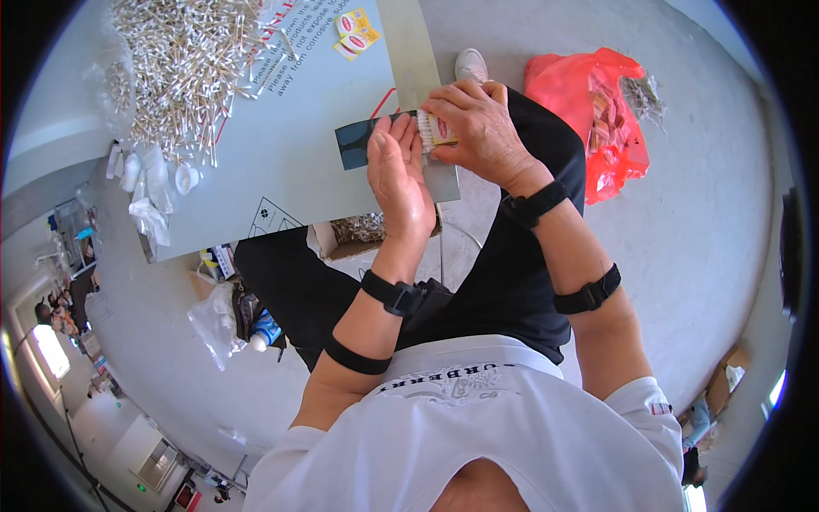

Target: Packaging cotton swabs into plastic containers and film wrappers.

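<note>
My right hand (486,132) grips a small pack of cotton swabs (441,130) with a yellow, red and white label, near the table's right edge. White swab tips stick out at the pack's left side, facing my left hand (401,183). That hand is palm up with its fingers stretched out, right beside the tips; whether they touch I cannot tell. Partly under the left fingers lies a dark rectangular patch (354,147) on the table. A large heap of loose cotton swabs (179,72) covers the table's far left.
Yellow-and-red label cards (357,36) lie at the far side of the grey table (281,158). Crumpled clear plastic (149,218) hangs at its left corner. Below the near edge stands a cardboard box (345,249) of swabs. A red plastic bag (627,154) of small packs sits on the floor at right.
</note>
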